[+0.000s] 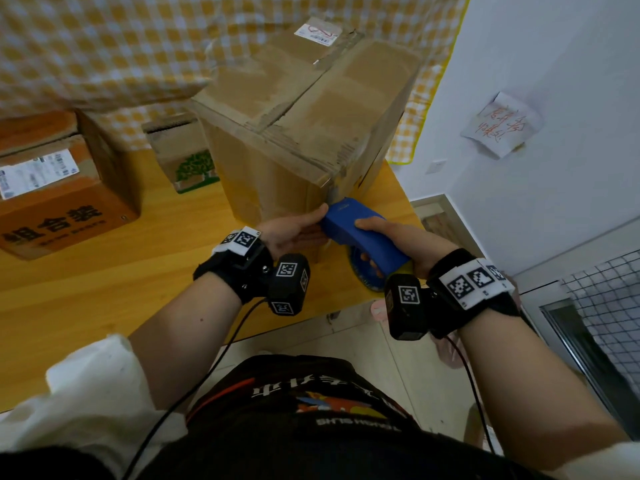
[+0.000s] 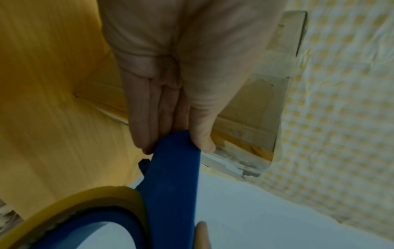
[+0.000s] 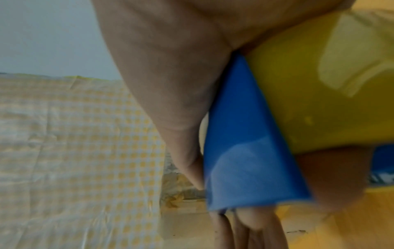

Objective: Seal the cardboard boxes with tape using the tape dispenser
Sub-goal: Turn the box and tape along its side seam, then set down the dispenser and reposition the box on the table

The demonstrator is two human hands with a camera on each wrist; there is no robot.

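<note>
At the near-right corner of the wooden tabletop we're working on the big cardboard box, which stands upright w/ its top flaps closed and old tape residue along the centre seam. Our right hand has its grip clenched round the blue tape dispenser, thumb on top, fingers curled thru underneath; its nose touches the box's near vertical corner, low down. The yellowish tape roll sits on the dispenser's wheel, seen close in the left wrist view. Our left hand lies w/ fingers straight along the box's front face, thumb tip against the dispenser's front end; nothing is clenched in that grip. In the right wrist view the dispenser fills the middle, blurred, w/ the left hand's fingertips showing just below its nose. To the left on the tabletop stand an orange printed carton w/ a shipping label and a small box w/ a green tree print, both apart from the big box. A yellow-and-white checked cloth hangs behind them.
</note>
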